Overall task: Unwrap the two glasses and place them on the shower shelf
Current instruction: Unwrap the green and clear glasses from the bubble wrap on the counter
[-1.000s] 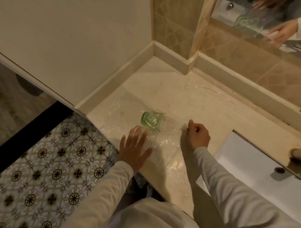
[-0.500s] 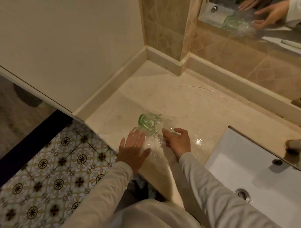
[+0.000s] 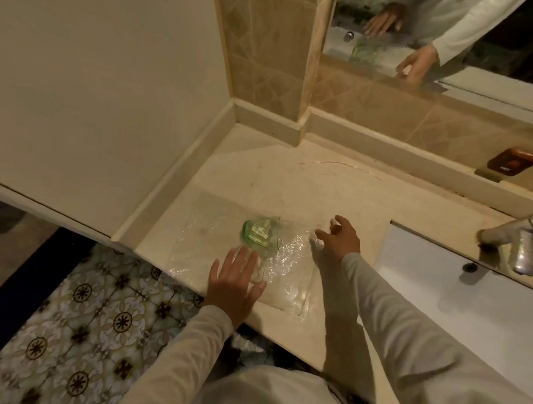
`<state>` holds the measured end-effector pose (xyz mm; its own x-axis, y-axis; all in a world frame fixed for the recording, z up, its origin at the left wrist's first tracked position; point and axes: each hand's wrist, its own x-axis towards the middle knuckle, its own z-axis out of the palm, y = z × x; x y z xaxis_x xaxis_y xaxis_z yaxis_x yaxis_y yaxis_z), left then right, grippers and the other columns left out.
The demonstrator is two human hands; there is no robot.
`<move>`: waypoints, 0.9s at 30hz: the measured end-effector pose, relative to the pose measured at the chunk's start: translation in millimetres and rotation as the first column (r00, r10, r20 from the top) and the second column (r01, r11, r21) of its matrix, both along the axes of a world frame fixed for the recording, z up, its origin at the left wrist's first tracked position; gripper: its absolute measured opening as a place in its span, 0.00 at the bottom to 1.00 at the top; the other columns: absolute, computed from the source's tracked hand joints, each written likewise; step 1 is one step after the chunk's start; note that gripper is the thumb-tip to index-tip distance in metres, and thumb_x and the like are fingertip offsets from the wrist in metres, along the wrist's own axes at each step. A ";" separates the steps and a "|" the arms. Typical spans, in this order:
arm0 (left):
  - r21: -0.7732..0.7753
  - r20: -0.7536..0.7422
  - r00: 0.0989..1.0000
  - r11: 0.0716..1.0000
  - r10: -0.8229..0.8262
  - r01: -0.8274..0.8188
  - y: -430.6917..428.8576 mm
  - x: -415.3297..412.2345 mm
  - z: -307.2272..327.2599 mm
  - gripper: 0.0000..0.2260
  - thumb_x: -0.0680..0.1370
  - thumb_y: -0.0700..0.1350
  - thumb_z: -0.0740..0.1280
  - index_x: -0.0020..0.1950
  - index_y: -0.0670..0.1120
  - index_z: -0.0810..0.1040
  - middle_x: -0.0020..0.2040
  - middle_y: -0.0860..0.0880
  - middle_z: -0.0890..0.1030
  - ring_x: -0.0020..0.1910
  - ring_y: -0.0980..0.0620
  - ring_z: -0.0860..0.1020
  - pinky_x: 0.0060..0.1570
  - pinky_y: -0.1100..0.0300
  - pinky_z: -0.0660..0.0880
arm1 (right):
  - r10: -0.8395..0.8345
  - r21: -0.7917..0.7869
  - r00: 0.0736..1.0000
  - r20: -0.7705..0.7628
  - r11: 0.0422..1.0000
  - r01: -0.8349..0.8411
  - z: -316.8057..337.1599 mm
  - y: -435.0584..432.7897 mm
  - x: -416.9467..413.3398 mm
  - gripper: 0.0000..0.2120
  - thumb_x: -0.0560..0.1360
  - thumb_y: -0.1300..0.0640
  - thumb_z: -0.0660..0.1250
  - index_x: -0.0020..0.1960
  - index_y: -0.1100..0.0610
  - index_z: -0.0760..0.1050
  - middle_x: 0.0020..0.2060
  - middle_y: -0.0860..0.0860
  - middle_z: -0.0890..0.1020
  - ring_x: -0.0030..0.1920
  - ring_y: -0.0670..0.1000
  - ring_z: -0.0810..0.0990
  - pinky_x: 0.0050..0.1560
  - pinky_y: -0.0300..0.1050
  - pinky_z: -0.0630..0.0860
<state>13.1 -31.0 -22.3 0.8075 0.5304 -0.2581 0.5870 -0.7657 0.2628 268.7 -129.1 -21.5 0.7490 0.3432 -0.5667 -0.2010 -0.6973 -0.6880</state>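
A green glass (image 3: pixel 258 235) lies on its side on a sheet of clear plastic wrap (image 3: pixel 287 279) spread over the beige marble counter (image 3: pixel 288 183). My left hand (image 3: pixel 231 281) rests flat on the wrap's near edge just below the glass, fingers spread. Something clear and rounded shows under its fingertips; I cannot tell what it is. My right hand (image 3: pixel 339 238) hovers at the wrap's right side, fingers apart, a hand's width from the glass. No shower shelf is in view.
A white sink basin (image 3: pixel 443 286) with a metal faucet (image 3: pixel 517 247) lies to the right. A mirror (image 3: pixel 434 29) above the tiled backsplash reflects both hands. A brown dish (image 3: pixel 510 161) sits on the back ledge. Patterned floor tiles (image 3: pixel 82 314) lie below left.
My right hand went in beside the glass's mouth, then drew back right and opened. The glass turned slightly on the wrap. My left hand stayed flat on the wrap.
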 end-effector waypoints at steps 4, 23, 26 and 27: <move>0.016 0.110 0.990 0.996 -0.090 0.089 9.2 -0.7 -2.7 0.29 0.77 0.59 0.60 0.72 0.45 0.74 0.73 0.41 0.73 0.70 0.40 0.73 0.63 0.36 0.71 | -0.027 -0.053 1.000 -0.002 0.998 0.027 6.7 8.6 3.2 0.16 0.72 0.58 0.78 0.59 0.57 0.82 0.51 0.52 0.84 0.53 0.52 0.82 0.54 0.37 0.71; -0.080 -0.026 0.970 0.967 -0.243 0.240 41.8 -1.4 -2.9 0.36 0.76 0.66 0.34 0.81 0.52 0.45 0.82 0.53 0.44 0.81 0.48 0.45 0.78 0.45 0.41 | -0.074 0.153 0.969 -0.236 0.982 0.112 30.3 0.5 -86.9 0.14 0.73 0.49 0.77 0.44 0.62 0.85 0.34 0.53 0.86 0.38 0.52 0.82 0.44 0.45 0.82; -0.085 0.009 0.967 0.964 -0.254 0.254 48.1 -4.8 2.5 0.36 0.76 0.65 0.33 0.81 0.52 0.44 0.82 0.53 0.43 0.81 0.50 0.43 0.77 0.47 0.40 | -0.146 0.354 0.966 -0.212 0.910 0.215 47.0 6.8 -100.0 0.04 0.76 0.67 0.70 0.47 0.66 0.84 0.34 0.55 0.84 0.34 0.51 0.79 0.38 0.40 0.80; -0.091 0.011 0.965 0.961 -0.263 0.263 51.1 -6.8 2.5 0.35 0.76 0.65 0.34 0.81 0.52 0.44 0.82 0.53 0.43 0.81 0.50 0.42 0.77 0.48 0.39 | -0.175 0.400 0.962 -0.208 0.883 0.247 51.2 9.4 -102.8 0.05 0.77 0.67 0.69 0.49 0.67 0.83 0.35 0.56 0.85 0.33 0.50 0.79 0.37 0.39 0.79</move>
